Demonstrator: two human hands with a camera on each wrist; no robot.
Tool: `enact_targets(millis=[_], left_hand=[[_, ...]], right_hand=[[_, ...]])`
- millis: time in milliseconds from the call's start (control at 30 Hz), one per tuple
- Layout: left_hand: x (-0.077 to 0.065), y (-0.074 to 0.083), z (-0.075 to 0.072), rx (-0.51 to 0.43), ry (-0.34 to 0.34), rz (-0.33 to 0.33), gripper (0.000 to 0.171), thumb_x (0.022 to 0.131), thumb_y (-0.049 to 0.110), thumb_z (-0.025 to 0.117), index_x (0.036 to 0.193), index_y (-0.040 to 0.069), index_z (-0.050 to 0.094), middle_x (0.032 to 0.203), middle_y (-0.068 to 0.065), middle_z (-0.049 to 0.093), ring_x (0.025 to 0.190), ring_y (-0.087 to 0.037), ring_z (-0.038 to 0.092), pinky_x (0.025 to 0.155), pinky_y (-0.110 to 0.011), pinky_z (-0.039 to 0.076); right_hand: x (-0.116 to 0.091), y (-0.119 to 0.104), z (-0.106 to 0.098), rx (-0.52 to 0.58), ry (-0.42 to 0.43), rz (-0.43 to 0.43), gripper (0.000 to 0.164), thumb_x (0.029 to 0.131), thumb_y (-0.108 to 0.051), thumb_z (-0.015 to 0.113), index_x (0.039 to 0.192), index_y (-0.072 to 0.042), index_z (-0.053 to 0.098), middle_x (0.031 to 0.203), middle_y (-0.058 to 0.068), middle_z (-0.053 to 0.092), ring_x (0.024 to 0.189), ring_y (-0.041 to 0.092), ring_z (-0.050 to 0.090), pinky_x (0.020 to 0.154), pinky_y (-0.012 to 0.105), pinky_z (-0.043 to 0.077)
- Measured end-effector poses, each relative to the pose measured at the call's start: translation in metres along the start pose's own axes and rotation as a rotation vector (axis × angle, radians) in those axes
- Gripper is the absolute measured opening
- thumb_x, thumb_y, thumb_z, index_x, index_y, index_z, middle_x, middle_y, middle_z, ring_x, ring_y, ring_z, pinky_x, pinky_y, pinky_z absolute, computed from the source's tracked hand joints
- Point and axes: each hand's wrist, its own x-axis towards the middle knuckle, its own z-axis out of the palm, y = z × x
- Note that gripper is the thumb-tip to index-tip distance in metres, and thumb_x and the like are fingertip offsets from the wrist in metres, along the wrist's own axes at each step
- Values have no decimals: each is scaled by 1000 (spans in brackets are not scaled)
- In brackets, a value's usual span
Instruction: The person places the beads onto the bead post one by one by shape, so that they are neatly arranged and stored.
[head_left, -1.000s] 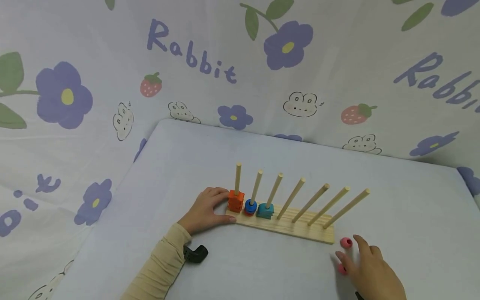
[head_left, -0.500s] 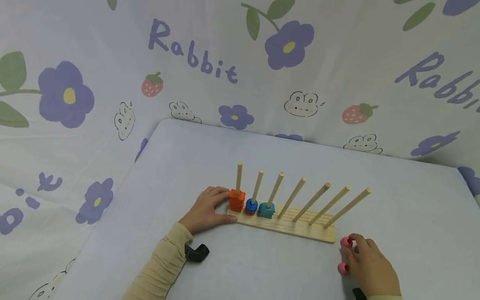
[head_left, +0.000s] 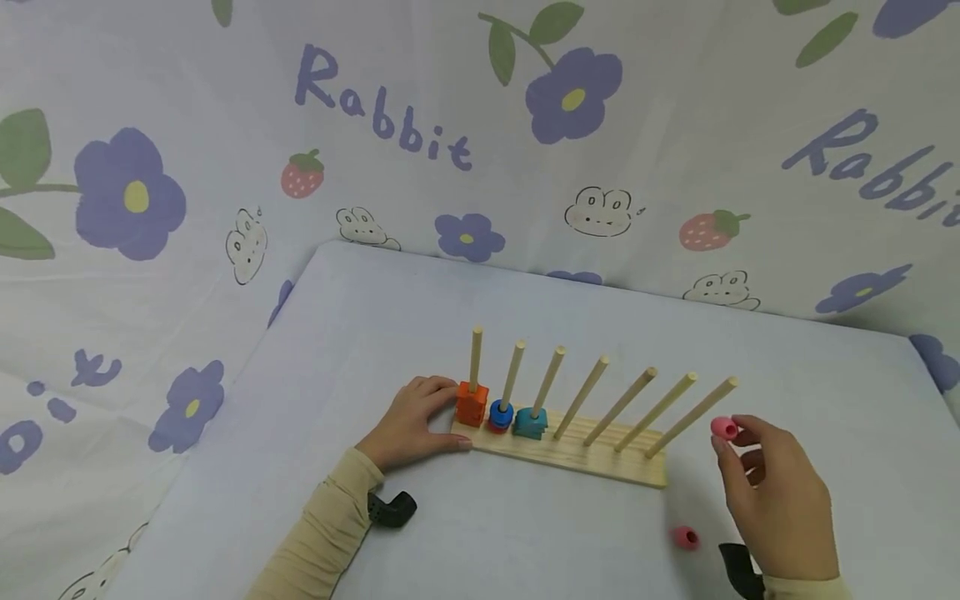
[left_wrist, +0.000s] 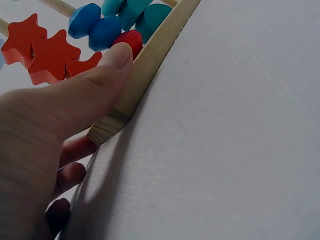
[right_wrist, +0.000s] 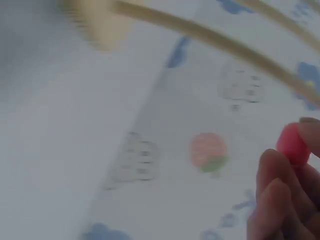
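Note:
My left hand (head_left: 412,423) grips the left end of a wooden peg board (head_left: 570,450), the thumb along its front edge and the fingers behind. In the left wrist view the thumb lies near orange star beads (left_wrist: 55,56), blue beads (left_wrist: 105,32) with a red one (left_wrist: 131,42), and teal beads (left_wrist: 152,21), stacked on the first three pegs. My right hand (head_left: 783,492) pinches a pink bead (head_left: 723,428) between thumb and index finger, raised beside the rightmost peg (head_left: 693,415) and apart from it. The bead's hole shows in the head view.
Another pink bead (head_left: 686,537) lies on the white table (head_left: 525,542) in front of the board's right end. The other pegs stand bare and lean rightward in the head view. A patterned cloth (head_left: 420,83) hangs behind the table.
My right hand has closed on the farther pink bead and lifted it up from the table toward the rightmost peg. My left hand keeps its place on the board.

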Motion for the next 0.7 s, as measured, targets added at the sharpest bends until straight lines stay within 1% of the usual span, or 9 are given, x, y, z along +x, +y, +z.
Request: enact_targets(millis=[133, 200, 233, 300, 400, 500, 533, 633, 700], left_hand=[[0, -1, 1, -3, -2, -7, 68, 75, 57, 74, 129, 20, 59, 126, 3, 55, 116, -17, 46, 97, -43, 38], [0, -2, 1, -5, -8, -15, 68, 75, 57, 74, 130, 20, 59, 126, 3, 55, 117, -16, 45, 98, -43, 37], [0, -2, 0, -4, -10, -19, 68, 75, 57, 74, 130, 20, 59, 126, 3, 55, 117, -16, 45, 98, -43, 37], [0, -2, -1, 1, -10, -24, 68, 75, 57, 75, 130, 20, 59, 126, 3, 54, 117, -17, 45, 98, -43, 37], [0, -1, -2, 0, -5, -21, 67, 74, 55, 76, 129, 20, 60, 126, 2, 55, 116, -17, 46, 98, -43, 38], [0, -1, -2, -6, 3, -10, 67, 74, 54, 76, 128, 19, 60, 125, 2, 55, 115, -17, 46, 97, -43, 38], [0, -1, -1, -10, 4, -7, 67, 74, 54, 76, 128, 20, 60, 125, 3, 55, 115, -17, 46, 97, -43, 38], [-1, -1, -1, -15, 8, -1, 67, 74, 54, 76, 129, 20, 60, 125, 3, 55, 115, -17, 46, 97, -43, 38], [-1, -1, 0, -12, 10, 1, 67, 74, 55, 76, 129, 20, 60, 125, 2, 55, 115, -17, 46, 97, -43, 38]], right_hand=[[14, -32, -20, 69, 210, -104, 39, 82, -9, 73, 116, 6, 59, 94, 20, 63, 65, 25, 56, 69, -1, 30], [18, -47, -27, 93, 296, -138, 38, 84, -11, 70, 115, 7, 60, 92, 22, 64, 65, 24, 54, 74, -2, 29], [21, -55, -30, 119, 331, -159, 37, 84, -12, 69, 114, 8, 60, 92, 22, 64, 66, 19, 54, 75, -1, 29], [26, -71, -34, 154, 361, -191, 36, 84, -12, 69, 113, 9, 61, 92, 23, 65, 67, 14, 52, 75, -1, 30], [35, -88, -34, 229, 350, -275, 37, 87, -18, 67, 111, 9, 62, 90, 20, 66, 67, 8, 51, 71, 2, 35], [41, -99, -29, 261, 296, -361, 35, 87, -20, 67, 110, 7, 64, 82, 14, 65, 60, 15, 52, 63, 6, 39], [42, -102, -26, 264, 276, -383, 35, 87, -20, 68, 110, 6, 64, 78, 12, 65, 58, 14, 52, 60, 9, 41], [45, -109, -19, 246, 205, -405, 34, 81, -12, 74, 111, 2, 65, 70, 6, 63, 52, 13, 51, 51, 17, 43], [47, -112, -13, 221, 170, -407, 37, 77, -9, 77, 111, -1, 65, 67, 2, 62, 50, 10, 48, 46, 19, 40]])
